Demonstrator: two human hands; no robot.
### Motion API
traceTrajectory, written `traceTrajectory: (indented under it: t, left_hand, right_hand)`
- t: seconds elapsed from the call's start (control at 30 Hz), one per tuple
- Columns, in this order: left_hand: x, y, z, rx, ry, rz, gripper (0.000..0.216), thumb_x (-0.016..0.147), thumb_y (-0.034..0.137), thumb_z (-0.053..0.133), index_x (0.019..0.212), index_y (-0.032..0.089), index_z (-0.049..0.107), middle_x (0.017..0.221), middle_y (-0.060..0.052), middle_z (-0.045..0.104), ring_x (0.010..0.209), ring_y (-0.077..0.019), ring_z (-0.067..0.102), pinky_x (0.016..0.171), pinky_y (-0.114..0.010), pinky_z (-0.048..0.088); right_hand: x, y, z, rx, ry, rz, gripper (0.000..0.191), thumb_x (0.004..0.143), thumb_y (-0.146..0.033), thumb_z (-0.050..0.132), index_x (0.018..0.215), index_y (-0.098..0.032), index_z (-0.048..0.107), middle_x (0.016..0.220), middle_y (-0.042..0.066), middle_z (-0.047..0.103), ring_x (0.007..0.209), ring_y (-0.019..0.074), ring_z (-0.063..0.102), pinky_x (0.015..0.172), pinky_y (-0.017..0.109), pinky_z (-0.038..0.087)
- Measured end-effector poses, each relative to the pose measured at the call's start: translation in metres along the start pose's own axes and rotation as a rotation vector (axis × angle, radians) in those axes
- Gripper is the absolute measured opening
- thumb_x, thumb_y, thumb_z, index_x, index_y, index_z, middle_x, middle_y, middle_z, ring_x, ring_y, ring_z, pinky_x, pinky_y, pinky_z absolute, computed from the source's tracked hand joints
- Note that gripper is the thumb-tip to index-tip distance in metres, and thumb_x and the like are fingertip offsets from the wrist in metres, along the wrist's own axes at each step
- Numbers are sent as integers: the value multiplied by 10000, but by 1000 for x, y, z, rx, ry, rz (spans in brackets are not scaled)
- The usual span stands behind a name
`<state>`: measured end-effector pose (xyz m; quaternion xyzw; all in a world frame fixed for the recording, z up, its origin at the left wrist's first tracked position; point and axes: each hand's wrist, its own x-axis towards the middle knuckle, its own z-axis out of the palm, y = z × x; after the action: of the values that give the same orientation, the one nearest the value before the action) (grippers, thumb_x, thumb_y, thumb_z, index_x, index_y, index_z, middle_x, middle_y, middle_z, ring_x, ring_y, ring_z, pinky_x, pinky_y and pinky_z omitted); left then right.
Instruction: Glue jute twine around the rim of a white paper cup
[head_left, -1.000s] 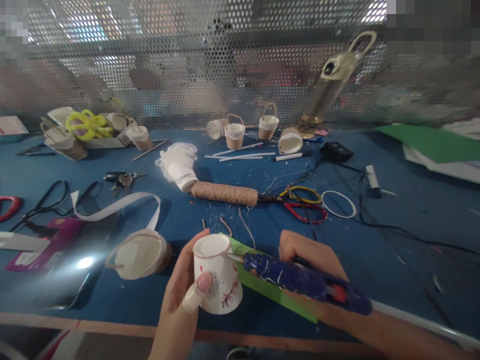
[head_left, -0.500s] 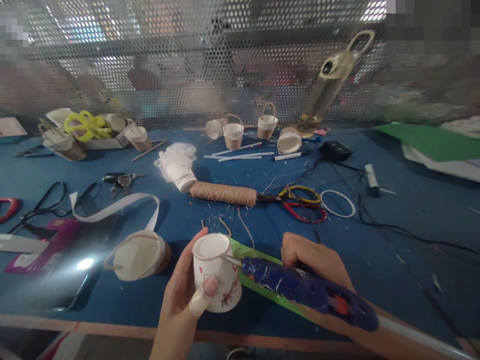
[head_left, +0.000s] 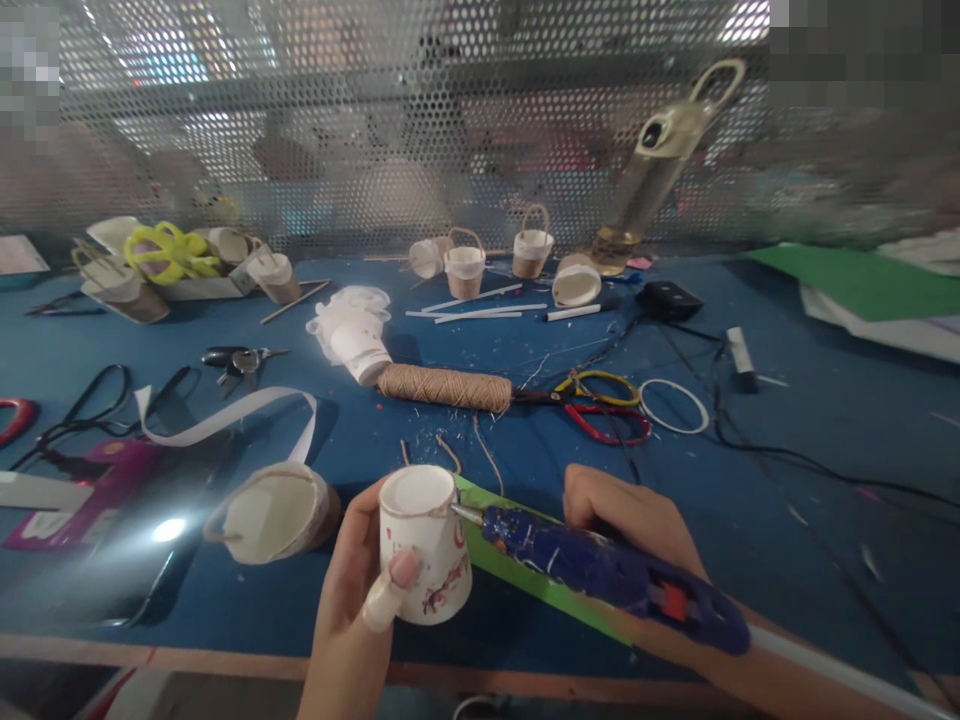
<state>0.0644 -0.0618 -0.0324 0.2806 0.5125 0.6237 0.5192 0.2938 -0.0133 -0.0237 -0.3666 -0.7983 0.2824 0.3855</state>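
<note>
A white paper cup [head_left: 431,545] with a red printed pattern is held bottom-up in my left hand [head_left: 360,580]. The thumb, which has a pale wrap on it, presses the cup's front, and the other fingers go behind it. My right hand [head_left: 637,510] is closed around a blue hot glue gun [head_left: 600,570] with a red switch and a glue stick at its rear. The metal nozzle touches or nearly touches the cup's side, just below the upper edge. Under the gun lies a light green strip [head_left: 517,570]. A small twine-trimmed basket [head_left: 274,510] lies left of my left hand.
Beyond the cup lie a twine roll [head_left: 446,387], scissors [head_left: 607,405], a white ring [head_left: 675,407] and stacked paper cups [head_left: 352,335]. Small baskets [head_left: 465,270] and a bottle [head_left: 649,170] stand by the perforated metal screen [head_left: 337,130]. Left are keys [head_left: 244,365] and white ribbon [head_left: 225,415].
My left hand has turned the cup slightly and shifted it a little left, showing more of the red print. The glue gun stays at the cup's upper edge.
</note>
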Motion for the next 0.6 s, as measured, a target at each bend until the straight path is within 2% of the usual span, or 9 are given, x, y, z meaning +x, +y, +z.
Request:
traceTrajectory:
  t: [0.13,0.33,0.6]
  left_hand:
    - [-2,1,1,20,-35,-15,554,765,518,885,1236,274,727,1228,-88,783,1152,-321,698,959,-390,549]
    - [-4,7,3,4,-20,-25,475,780,457,889,1206,296,756,1183,-41,800,1064,-254,715,901,-323,582]
    - [-3,11,2,-18,13,-70,461,747,461,916,1160,291,801,1157,-28,827,1072,-263,730,918,-310,586]
  right_hand:
    - [0,-1,0,-7,10,-13,313,805,-180,644,799,-257,341,697,-77,386,551,105,379,530,262,256]
    - [0,-1,-1,8,-3,43,297,814,-149,620,800,-257,344,715,-71,383,573,116,355,537,274,249]
    - [6,-3,0,16,27,80,335,756,-130,662,743,-252,350,663,-74,381,525,108,352,499,274,242]
